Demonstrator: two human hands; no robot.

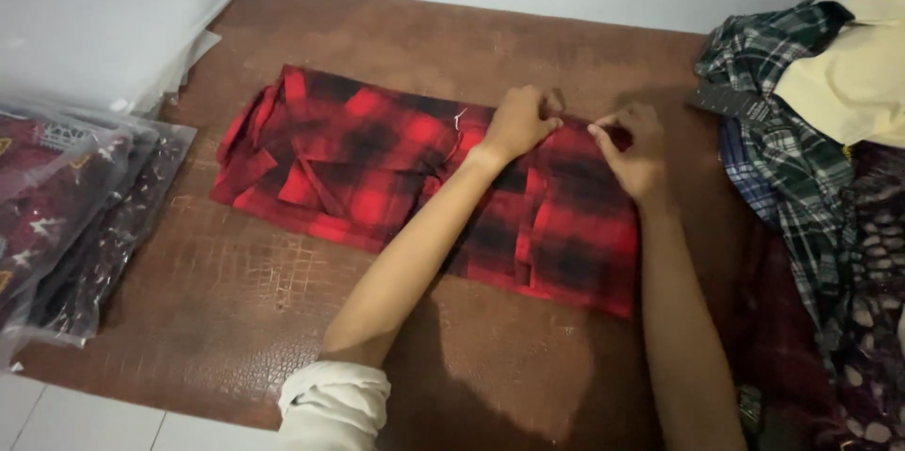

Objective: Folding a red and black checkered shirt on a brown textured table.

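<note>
Left hand [520,123] and right hand [630,151], arms outstretched, fingers pinched on the red plaid shirt's [377,159] far edge.

The single head-worn camera looks steeply down and forward from close above the brown worktop [236,319]. Both forearms enter from the lower edge of the frame; a pale wall runs along the top edge, and clothing piles crowd the left and right edges.
</note>
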